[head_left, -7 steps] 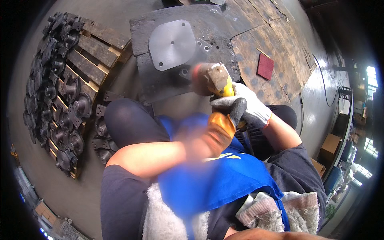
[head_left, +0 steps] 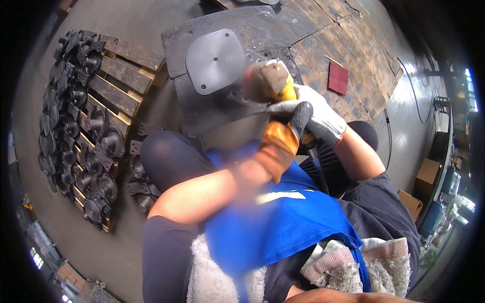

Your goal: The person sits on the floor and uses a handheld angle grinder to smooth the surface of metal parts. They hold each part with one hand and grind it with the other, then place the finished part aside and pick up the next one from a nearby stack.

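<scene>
An angle grinder (head_left: 285, 91) with a yellow body and a scuffed metal head is held over the worktable. Its disc is a reddish blur. My right hand (head_left: 323, 117), in a white knit glove, is closed round the grinder's body. Just below, my left hand (head_left: 280, 144), in an orange glove with a dark thumb, closes on the grinder's rear part; most of its fingers are hidden. Left of the disc, a smooth grey metal plate (head_left: 214, 68) with rounded corners and three holes lies flat. A smaller holed piece (head_left: 252, 56) is partly covered by the grinder.
The dark worktable (head_left: 179, 38) adjoins worn wooden boards (head_left: 323, 48) bearing a dark red pad (head_left: 337, 79). At left, a wooden pallet (head_left: 121, 68) carries several dark flanged metal parts (head_left: 111, 144), with more beside my knee. A cable (head_left: 389, 134) and a cardboard box (head_left: 427, 171) are at right.
The grinder and both hands have shifted away from me relative to the grey plate. The whole view has tilted slightly. Both hands keep their hold.
</scene>
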The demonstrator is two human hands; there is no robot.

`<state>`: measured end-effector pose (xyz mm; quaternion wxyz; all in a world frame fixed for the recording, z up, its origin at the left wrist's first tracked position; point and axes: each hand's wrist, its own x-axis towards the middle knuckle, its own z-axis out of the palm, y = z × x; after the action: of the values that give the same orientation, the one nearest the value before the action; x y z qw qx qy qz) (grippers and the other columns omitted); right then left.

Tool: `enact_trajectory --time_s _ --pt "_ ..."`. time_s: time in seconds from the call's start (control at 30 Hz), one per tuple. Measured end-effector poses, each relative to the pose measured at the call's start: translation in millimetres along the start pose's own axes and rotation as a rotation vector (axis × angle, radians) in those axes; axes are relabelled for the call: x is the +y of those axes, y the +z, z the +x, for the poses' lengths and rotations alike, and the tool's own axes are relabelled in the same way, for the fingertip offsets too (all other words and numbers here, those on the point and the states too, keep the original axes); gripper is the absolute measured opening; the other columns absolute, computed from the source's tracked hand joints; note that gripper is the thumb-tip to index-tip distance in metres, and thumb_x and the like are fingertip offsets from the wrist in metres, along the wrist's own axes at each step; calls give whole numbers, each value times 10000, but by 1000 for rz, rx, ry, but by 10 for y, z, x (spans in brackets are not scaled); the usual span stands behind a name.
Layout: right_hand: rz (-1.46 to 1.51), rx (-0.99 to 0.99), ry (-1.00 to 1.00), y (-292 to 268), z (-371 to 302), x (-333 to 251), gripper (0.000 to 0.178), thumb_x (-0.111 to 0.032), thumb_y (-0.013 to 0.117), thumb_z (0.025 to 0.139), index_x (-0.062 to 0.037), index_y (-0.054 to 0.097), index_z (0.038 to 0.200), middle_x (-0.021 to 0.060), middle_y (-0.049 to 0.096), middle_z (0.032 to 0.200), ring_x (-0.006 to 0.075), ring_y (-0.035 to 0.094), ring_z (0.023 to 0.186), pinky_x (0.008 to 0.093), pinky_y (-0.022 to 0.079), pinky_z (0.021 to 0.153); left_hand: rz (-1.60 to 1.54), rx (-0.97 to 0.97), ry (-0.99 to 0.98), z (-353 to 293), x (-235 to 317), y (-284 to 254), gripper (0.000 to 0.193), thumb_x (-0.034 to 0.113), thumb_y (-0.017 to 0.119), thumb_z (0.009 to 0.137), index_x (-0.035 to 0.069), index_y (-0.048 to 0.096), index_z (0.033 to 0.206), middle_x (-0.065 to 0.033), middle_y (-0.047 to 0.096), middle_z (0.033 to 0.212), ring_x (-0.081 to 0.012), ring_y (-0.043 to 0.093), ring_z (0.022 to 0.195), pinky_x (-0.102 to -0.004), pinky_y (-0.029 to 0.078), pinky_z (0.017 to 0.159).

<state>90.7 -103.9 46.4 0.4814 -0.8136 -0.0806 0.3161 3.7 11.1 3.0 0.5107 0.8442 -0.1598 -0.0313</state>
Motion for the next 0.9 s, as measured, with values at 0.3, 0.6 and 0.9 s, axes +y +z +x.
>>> enact_trajectory --time_s 0.3,0.6,0.9 --pt "153 -16 -91 -86 335 48 268 -218 708 801 -3 672 958 48 651 833 97 587 779 255 487 723 607 -189 -136 348 -49 -172 344 100 495 916 55 515 1257 -164 658 1003 -286 656 885 -360 538 748" --pt "28 -54 -379 -176 702 292 262 -231 616 852 -45 703 1015 57 668 873 122 585 784 292 480 743 233 135 -107 514 -245 -402 337 111 499 918 58 517 1250 -166 663 992 -288 661 877 -365 542 738" --pt "331 -83 -378 -344 1115 183 385 -324 605 896 6 682 1080 59 676 956 107 583 878 267 499 792 146 309 -296 1189 -688 -442 329 122 503 921 61 519 1244 -169 667 981 -289 666 869 -371 545 729"
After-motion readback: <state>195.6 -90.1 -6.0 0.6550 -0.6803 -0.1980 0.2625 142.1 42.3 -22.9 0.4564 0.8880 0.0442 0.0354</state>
